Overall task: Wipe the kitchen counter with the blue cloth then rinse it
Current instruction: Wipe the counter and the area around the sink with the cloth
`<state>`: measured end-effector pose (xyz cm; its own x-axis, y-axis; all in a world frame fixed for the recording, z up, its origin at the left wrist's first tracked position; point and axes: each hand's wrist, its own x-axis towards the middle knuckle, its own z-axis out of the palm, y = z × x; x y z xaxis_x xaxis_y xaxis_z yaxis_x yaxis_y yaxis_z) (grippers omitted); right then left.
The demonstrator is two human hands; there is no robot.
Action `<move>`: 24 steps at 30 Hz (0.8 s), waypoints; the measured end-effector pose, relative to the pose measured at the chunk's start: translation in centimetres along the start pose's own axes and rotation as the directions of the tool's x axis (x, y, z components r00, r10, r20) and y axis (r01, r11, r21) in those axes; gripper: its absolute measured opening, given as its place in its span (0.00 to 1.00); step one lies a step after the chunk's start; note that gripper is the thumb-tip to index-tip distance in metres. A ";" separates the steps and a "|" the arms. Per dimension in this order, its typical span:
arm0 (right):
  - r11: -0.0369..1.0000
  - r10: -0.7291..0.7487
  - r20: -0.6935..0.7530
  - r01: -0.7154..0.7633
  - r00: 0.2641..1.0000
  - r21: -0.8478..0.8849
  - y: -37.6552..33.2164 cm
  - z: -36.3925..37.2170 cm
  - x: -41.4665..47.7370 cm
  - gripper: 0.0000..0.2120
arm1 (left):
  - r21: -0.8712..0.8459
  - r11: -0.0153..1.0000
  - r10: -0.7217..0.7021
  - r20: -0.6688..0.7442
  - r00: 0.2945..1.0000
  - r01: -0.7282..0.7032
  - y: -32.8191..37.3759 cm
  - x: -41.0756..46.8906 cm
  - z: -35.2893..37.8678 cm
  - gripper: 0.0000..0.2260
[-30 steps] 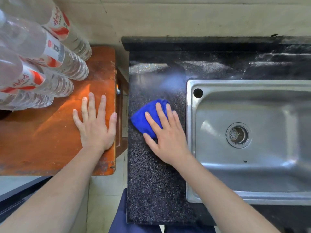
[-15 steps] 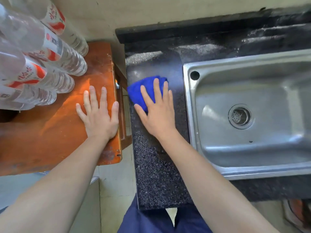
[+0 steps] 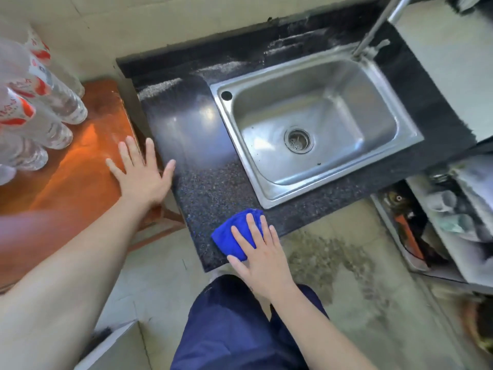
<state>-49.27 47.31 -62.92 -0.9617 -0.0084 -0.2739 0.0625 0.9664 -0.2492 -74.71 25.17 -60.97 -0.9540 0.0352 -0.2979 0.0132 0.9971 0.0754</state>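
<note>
Moved: blue cloth (image 3: 229, 240), under my right hand (image 3: 261, 260), is now at the front edge of the counter (image 3: 208, 188), down from the back | Grip: right palm flat, pressing, not pinching; left hand (image 3: 141, 174) flat on wooden table (image 3: 80, 169) | Risk: another pull may drag the cloth off the edge.

The strip of counter (image 3: 208, 182) left of the sink (image 3: 237, 145) gives an open path from the back wall down to the near corner. That corner is taken up by the right hand (image 3: 261, 257), lying flat on the blue cloth (image 3: 229, 239). The left hand (image 3: 144, 174), fingers spread, spans the gap between the wooden table (image 3: 80, 182) and the counter's left edge, blocking that side. Bottles (image 3: 53, 110) crowd the table's far left. A tap pipe (image 3: 373, 30) slants up over the sink's far right corner, and the basin below it is open. In front of the sink the counter is only a narrow band.
</note>
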 end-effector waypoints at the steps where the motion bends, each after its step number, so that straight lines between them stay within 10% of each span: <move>1: 1.000 0.028 0.001 -0.028 1.000 -0.001 0.6 -0.2 -0.8 0.31 | -0.035 0.996 0.085 -0.025 0.996 -0.085 1.6 -2.2 0.4 0.35; 13: 0.902 0.432 0.088 -0.427 0.898 -0.068 19.8 -9.2 -0.3 0.34 | -0.034 0.881 0.472 0.147 0.869 -0.472 17.9 -13.3 3.6 0.30; 24: 0.999 0.054 0.063 -0.054 0.997 0.002 32.9 -11.0 1.4 0.33 | 0.065 0.935 0.317 0.279 0.906 -0.347 32.7 -12.9 6.2 0.32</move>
<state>-51.44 81.87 -61.28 -0.9384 0.0274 -0.3446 0.1149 0.9649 -0.2361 -60.13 57.73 -60.58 -0.7767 0.3672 -0.5118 0.3633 0.9249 0.1121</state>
